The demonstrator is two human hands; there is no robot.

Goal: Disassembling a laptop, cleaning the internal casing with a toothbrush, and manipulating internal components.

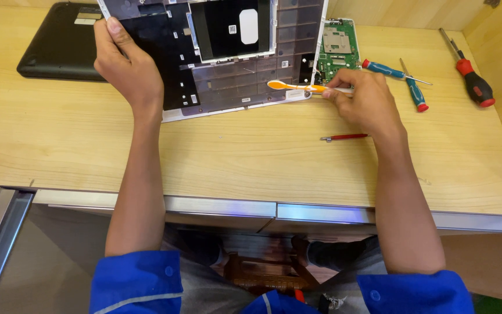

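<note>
My left hand (128, 64) is closed around the left edge of a stripped laptop shell, a flat white-rimmed panel with a dark purplish inner face (228, 64), thumb on top and fingers hidden behind it, holding it tilted up off the pale wooden desk (233, 157) so that its lower edge rests on the wood. My right hand (361, 102) pinches the handle of an orange and white toothbrush (294, 87), fingers curled shut on it, the brush head lying across the panel's lower right corner. In the middle of the panel sits a black rectangular patch bearing a white rounded oblong label (249, 26) and, just left of that, a tiny white square sticker (232, 29). A green circuit board (338, 49) lies just beside the panel's right edge. To the right lie two blue-handled screwdrivers with red ends (402, 78), and farther off a red and black screwdriver (472, 78). A thin red pen-shaped tool (345, 137) lies near my right wrist. A black closed laptop (59, 43) sits at the desk's far left.
</note>
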